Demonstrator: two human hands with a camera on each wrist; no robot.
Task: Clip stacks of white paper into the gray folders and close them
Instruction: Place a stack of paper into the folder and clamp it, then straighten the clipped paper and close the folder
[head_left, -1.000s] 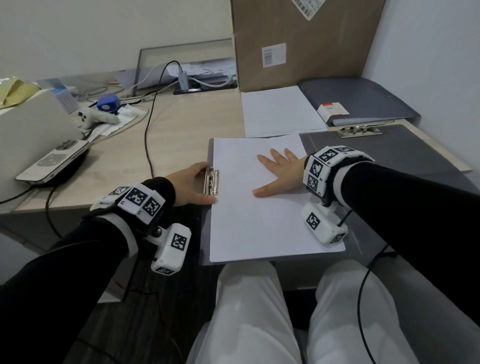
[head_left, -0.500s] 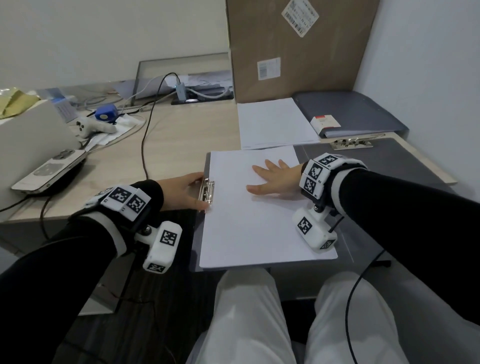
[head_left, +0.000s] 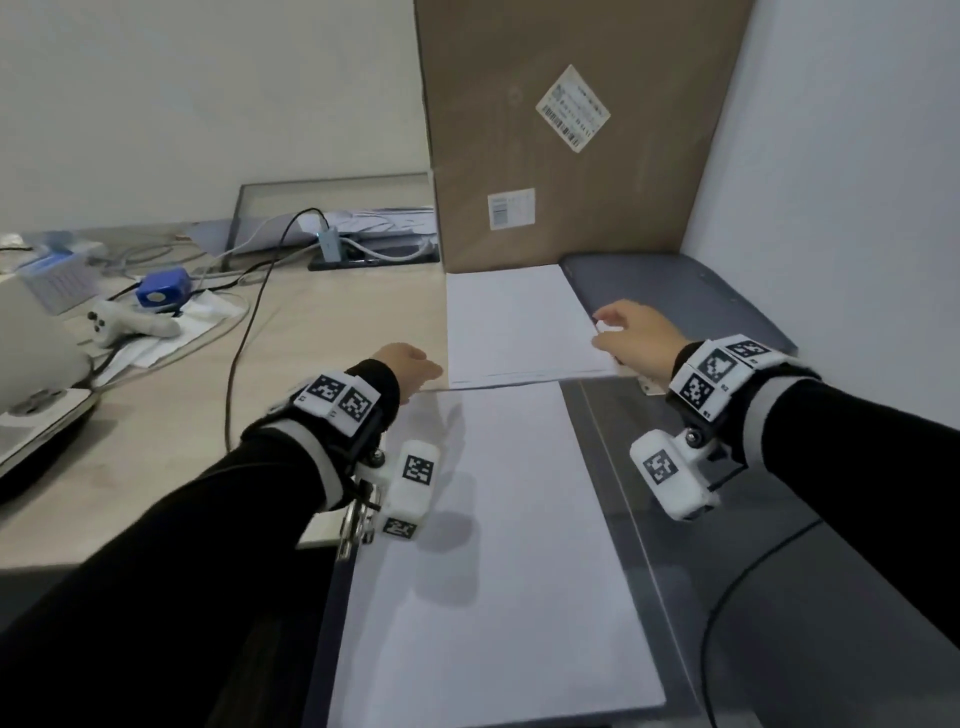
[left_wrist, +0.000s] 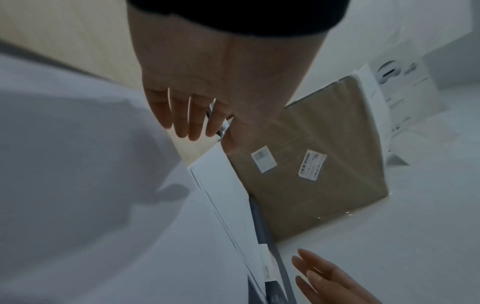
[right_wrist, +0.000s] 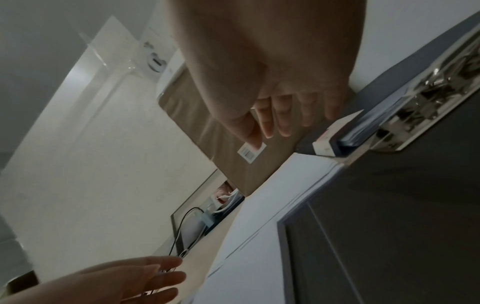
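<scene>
Near paper stack (head_left: 498, 545) lies in open gray folder (head_left: 727, 571). Both hands loose-fingered, holding nothing: left hand (head_left: 408, 369) at far stack (head_left: 511, 322)'s near-left corner, right hand (head_left: 636, 338) over its right edge.

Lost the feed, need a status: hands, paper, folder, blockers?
Both hands open: left hand and right hand reaching the far paper stack. Near stack lies in the open folder. No blockers.
</scene>
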